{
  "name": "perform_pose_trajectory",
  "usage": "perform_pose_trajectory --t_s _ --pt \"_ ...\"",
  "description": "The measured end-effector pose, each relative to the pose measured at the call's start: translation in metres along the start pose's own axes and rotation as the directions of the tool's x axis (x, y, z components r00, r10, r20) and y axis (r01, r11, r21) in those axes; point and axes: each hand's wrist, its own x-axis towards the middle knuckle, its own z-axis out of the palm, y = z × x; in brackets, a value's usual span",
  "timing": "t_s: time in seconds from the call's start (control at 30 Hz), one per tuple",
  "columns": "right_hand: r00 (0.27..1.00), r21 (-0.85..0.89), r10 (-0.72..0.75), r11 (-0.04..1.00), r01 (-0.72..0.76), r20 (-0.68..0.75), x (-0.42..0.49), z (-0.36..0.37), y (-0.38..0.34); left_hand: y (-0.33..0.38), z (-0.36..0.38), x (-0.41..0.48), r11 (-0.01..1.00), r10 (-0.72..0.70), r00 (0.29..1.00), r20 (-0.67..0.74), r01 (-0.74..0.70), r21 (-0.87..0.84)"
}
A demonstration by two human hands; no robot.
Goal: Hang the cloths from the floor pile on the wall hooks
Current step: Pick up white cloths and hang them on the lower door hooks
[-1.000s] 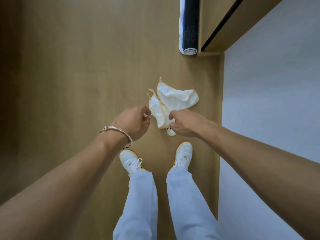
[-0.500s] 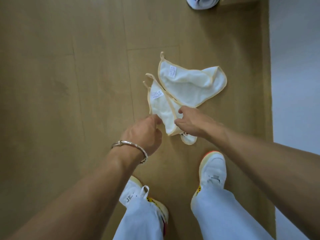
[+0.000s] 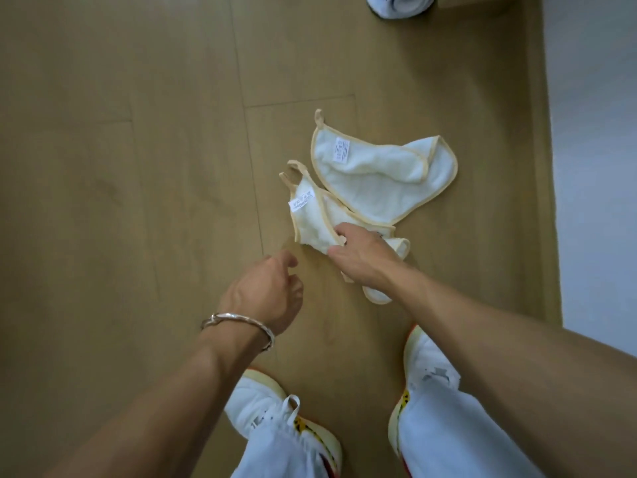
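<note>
My right hand (image 3: pixel 365 258) reaches down to the pile on the wooden floor (image 3: pixel 138 167), and its thumb and forefinger pinch the cream-trimmed edge of the near cloth (image 3: pixel 312 220). That cloth is white, lies crumpled on the boards, and has a small care label turned up near its hanging loop. My left hand (image 3: pixel 267 293) hovers just beside it with the fingers loosely curled. It holds nothing and does not touch the cloth.

The far cloth (image 3: pixel 375 174) is also white with cream binding. It lies flat and folded over on itself just behind the near one, and their edges overlap. Its loop points away from me and its label faces up. A further bit of white cloth (image 3: pixel 377 294) shows under my right wrist; I can't tell if it is a third piece or a fold of the near one.

A silver bracelet (image 3: pixel 238 322) sits on my left wrist. My white shoes, the left shoe (image 3: pixel 258 405) and the right shoe (image 3: pixel 427 360), stand on the boards below the pile, under pale trouser legs. A rolled-up item (image 3: pixel 400 6) lies at the top edge, and a white wall (image 3: pixel 593 167) runs along the right.
</note>
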Motion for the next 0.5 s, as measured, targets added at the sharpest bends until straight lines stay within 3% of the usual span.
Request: perform_pose_trajectory --t_s 0.13,0.3,0.37,0.43,0.5 --pt "0.984 0.024 -0.175 0.984 0.174 0.022 -0.052 -0.027 -0.04 0.022 -0.04 -0.029 0.989 -0.077 0.997 0.021 0.079 -0.128" --pt "0.931 0.087 -0.365 0.927 0.365 -0.018 -0.127 -0.101 -0.131 0.06 -0.151 -0.069 0.905 -0.149 0.985 -0.09 0.099 -0.413" --pt "0.903 0.102 -0.427 0.897 0.431 -0.051 -0.166 -0.136 -0.174 0.075 -0.204 -0.098 0.802 -0.191 0.975 -0.114 0.088 -0.591" --pt "0.867 0.106 -0.494 0.861 0.498 -0.061 -0.215 -0.177 -0.217 0.09 -0.26 -0.132 0.636 -0.229 0.966 -0.123 0.053 -0.77" --pt "0.815 0.08 -0.579 0.812 0.578 -0.012 -0.271 -0.22 -0.261 0.107 -0.321 -0.169 0.497 -0.254 0.956 -0.145 0.0 -0.868"
